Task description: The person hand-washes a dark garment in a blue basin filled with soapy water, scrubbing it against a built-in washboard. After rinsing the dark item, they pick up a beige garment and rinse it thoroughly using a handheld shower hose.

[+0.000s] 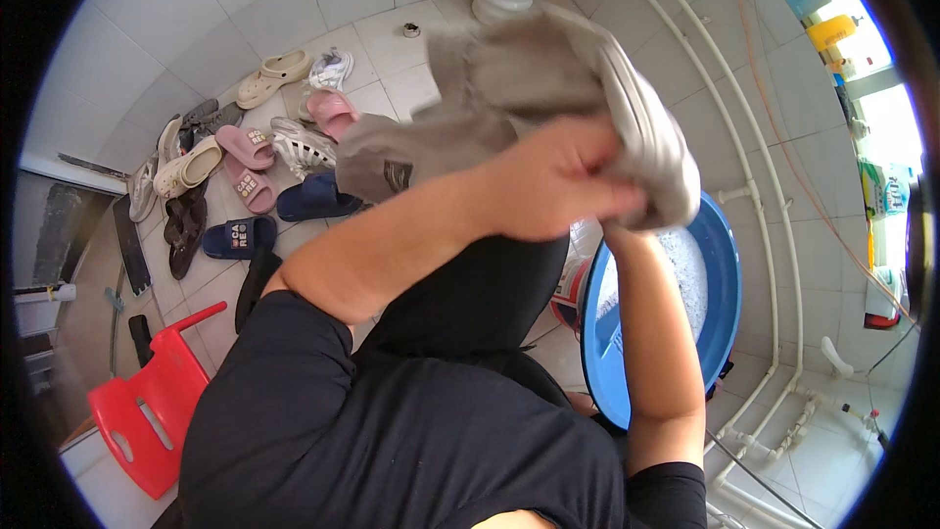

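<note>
A grey-beige garment (490,69) with a thick gathered band and a small dark patch is held up in front of me, partly blurred. My left hand (563,181) is closed on it near the band, fingers curled. My right hand (627,233) is at the lower end of the band, mostly hidden behind cloth and my left hand; its fingers do not show clearly. Just below, a blue basin (723,284) holds sudsy water, and my right forearm passes in front of it. Inside the basin, a ridged blue surface (609,348) shows at the near left.
Several shoes, clogs and slippers (257,162) lie on the tiled floor at the left. A red plastic chair (147,416) is at the lower left. White pipes (754,157) run along the right wall. Bottles (830,31) stand by the window. A red-and-white container (568,296) is beside the basin.
</note>
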A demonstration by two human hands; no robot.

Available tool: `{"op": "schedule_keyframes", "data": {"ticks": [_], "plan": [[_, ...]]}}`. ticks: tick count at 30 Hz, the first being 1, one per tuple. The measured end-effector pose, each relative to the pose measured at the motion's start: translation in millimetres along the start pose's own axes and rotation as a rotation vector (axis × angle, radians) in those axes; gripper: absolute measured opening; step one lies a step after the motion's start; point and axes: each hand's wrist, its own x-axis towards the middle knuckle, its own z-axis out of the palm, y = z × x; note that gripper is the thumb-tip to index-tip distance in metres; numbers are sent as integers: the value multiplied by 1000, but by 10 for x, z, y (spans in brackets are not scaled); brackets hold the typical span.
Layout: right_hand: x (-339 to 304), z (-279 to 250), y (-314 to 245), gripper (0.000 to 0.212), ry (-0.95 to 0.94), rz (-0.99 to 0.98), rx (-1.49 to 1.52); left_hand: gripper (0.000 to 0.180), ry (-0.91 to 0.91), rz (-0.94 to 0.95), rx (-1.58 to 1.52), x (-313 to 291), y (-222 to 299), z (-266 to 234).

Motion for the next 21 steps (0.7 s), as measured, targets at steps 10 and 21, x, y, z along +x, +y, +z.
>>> {"op": "schedule_keyframes", "data": {"ticks": [10, 21], "plan": [[-273, -192, -458, 45, 230, 771, 1367, 66, 198, -154, 1011, -473, -1050, -534], [-2361, -1449, 659, 54, 402, 874, -163, 47, 322, -293, 253, -123, -797, -446]]}}
